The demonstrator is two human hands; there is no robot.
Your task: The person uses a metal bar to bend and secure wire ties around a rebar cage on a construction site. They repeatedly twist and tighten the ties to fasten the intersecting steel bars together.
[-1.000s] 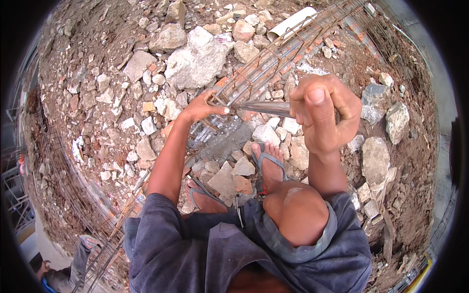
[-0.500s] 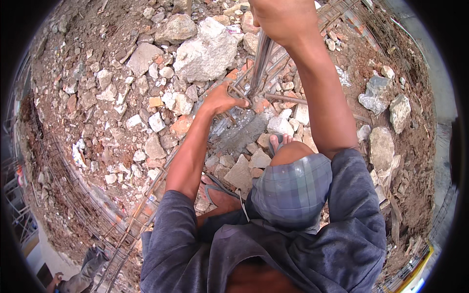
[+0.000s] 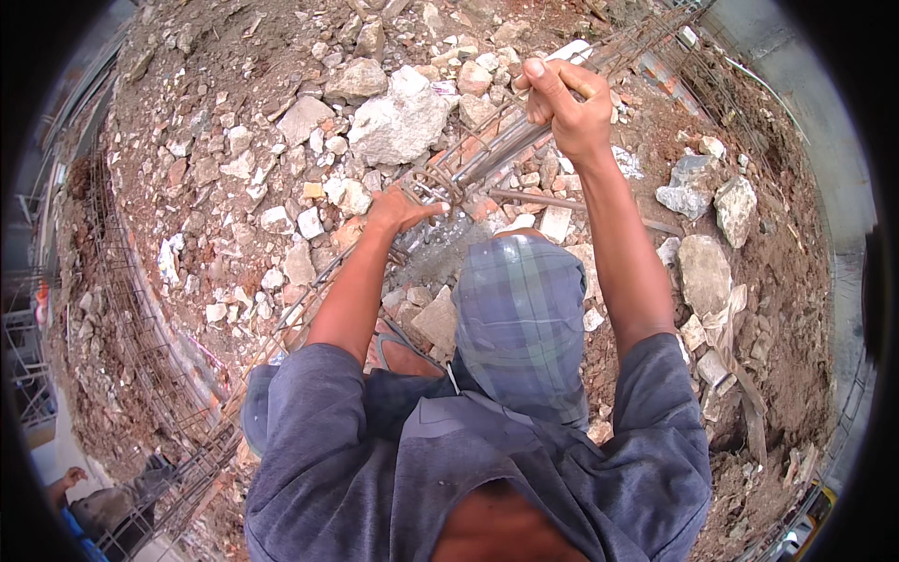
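My right hand [image 3: 573, 110] is raised at the upper middle, its fingers curled in a fist around the upper end of a grey metal bar [image 3: 506, 156]. The bar slants down and left to the steel rebar cage [image 3: 433, 187], low over the rubble. Beside the bar's lower end, my left hand [image 3: 395, 210] rests on the cage, fingers bent over its rods and thumb stretched toward the bar. How far the fingers wrap round the steel is partly hidden. Wet grey mortar [image 3: 435, 258] lies just below the left hand.
A big white rock [image 3: 398, 120] and broken bricks surround the cage. A thin rod [image 3: 538, 198] sticks out rightward. More rebar [image 3: 201, 459] runs to the lower left, near another person's hand [image 3: 67, 480]. Large stones [image 3: 704, 273] lie at right.
My right hand has swung down and to the right, tipping the bar from steep to a low slant. My left hand stays at the cage. My knee covers more of the mortar.
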